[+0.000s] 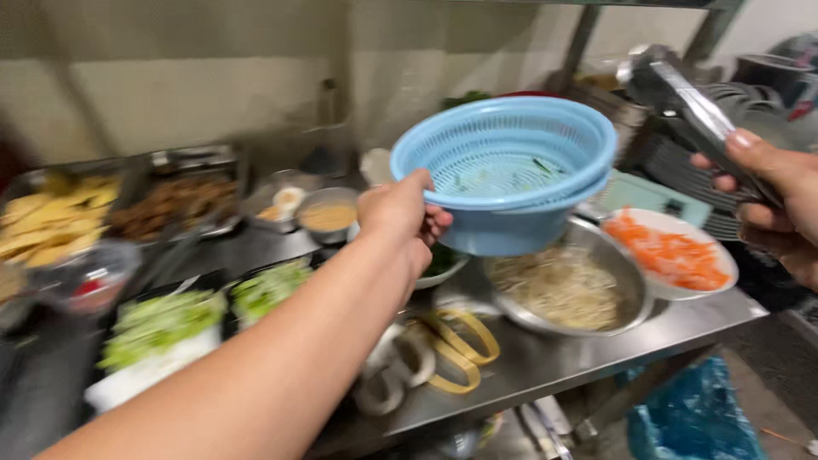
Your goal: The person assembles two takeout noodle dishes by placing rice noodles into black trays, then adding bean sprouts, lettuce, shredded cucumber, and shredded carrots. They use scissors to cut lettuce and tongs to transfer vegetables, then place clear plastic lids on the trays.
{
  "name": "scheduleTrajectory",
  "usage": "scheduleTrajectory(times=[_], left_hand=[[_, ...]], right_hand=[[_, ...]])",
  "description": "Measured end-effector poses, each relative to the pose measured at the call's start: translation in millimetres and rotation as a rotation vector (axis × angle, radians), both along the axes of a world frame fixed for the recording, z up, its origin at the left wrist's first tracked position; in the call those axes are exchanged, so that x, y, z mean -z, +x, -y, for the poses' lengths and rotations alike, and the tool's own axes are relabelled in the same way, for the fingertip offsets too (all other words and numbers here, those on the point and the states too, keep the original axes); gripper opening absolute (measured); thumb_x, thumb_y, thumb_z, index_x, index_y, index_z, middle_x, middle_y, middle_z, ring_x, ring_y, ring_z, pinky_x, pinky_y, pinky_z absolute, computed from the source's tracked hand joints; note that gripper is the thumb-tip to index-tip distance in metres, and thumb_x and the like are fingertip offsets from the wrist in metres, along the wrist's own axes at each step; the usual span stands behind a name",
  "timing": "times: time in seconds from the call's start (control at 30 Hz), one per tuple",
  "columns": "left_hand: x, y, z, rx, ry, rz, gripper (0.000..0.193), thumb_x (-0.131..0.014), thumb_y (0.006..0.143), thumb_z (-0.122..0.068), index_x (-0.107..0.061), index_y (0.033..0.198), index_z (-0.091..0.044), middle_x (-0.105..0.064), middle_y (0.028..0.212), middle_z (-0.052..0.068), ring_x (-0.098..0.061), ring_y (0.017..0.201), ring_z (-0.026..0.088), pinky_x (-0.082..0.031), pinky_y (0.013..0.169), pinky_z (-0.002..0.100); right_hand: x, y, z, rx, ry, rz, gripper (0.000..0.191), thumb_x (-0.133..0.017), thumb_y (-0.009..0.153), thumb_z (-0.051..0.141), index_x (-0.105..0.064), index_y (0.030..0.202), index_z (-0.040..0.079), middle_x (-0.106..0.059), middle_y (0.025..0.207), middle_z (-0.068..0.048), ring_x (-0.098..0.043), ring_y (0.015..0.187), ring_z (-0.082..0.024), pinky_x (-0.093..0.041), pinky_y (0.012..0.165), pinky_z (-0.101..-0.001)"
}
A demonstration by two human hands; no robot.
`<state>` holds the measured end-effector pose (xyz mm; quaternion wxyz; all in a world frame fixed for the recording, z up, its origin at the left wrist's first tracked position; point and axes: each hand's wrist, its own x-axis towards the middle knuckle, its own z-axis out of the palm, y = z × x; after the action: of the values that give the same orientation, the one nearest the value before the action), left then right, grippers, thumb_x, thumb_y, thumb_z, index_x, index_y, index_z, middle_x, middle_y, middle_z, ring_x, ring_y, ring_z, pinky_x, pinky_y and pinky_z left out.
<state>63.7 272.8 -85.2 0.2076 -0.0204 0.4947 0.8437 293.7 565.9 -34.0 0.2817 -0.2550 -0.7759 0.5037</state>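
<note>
Blue colander set [507,170]: lifted clear above the steel bean-sprout bowl [567,290]; left hand [400,213] fingers clamp its rim. Right hand [780,200] fingers wrapped around metal tongs [694,111].

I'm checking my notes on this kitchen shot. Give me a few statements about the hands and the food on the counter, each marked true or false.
1. The left hand holds a blue colander by its rim. True.
2. The colander rests on the counter. False: it is held up in the air above the steel bowl.
3. The right hand holds metal tongs. True.
4. The white plate holds green leaves. False: it holds orange shredded food, right of the steel bowl.
5. The steel bowl holds pale sprouts or noodles. True.
</note>
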Motion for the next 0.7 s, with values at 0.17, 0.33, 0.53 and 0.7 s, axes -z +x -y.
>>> scheduleTrajectory(times=[0.17, 0.33, 0.53, 0.7], left_hand=[[-11.0, -13.5, -86.0, -0.049, 0.007, -0.08, 0.01, -0.065, 0.082, -0.007, -0.057, 0.08, -0.002, -0.059, 0.06, 0.011, -0.058, 0.044, 0.023, -0.044, 0.041, 0.034], [-9.6, -19.9, -148.7, -0.093, -0.057, -0.057, 0.008, -0.063, 0.083, -0.008, -0.056, 0.081, -0.004, -0.058, 0.06, 0.012, -0.054, 0.043, 0.022, -0.041, 0.04, 0.034], [2.0, -20.2, -184.0, -0.124, -0.115, -0.024, 0.01, -0.063, 0.083, -0.006, -0.057, 0.077, -0.003, -0.058, 0.061, 0.009, -0.051, 0.044, 0.018, -0.043, 0.042, 0.031], [4.7, -33.3, -195.6, -0.14, -0.141, -0.007, 0.011, -0.063, 0.083, -0.004, -0.056, 0.074, -0.003, -0.058, 0.06, 0.01, -0.051, 0.044, 0.019, -0.044, 0.043, 0.033]], right_hand=[[39.9, 35.5, -147.8, 0.275, 0.044, 0.087, 0.043, -0.044, 0.111, 0.037, -0.058, 0.12, -0.003, -0.063, 0.087, -0.002, -0.051, 0.059, -0.009, -0.039, 0.053, -0.0303], [92.3, 14.7, -239.7, 0.256, 0.136, 0.119, 0.043, -0.053, 0.113, 0.037, -0.063, 0.12, -0.004, -0.064, 0.092, -0.022, -0.057, 0.063, -0.027, -0.05, 0.058, -0.049], [144.0, -25.7, -279.5, 0.425, 0.613, 0.645, 0.079, -0.068, 0.09, 0.074, -0.076, 0.076, -0.003, -0.073, 0.076, -0.03, -0.078, 0.079, -0.043, -0.058, 0.088, -0.049], [186.1, -61.5, -287.1, 0.383, 0.404, 0.833, 0.084, -0.071, 0.078, 0.078, -0.079, 0.075, -0.006, -0.073, 0.074, -0.026, -0.076, 0.076, -0.04, -0.062, 0.078, -0.0481]])
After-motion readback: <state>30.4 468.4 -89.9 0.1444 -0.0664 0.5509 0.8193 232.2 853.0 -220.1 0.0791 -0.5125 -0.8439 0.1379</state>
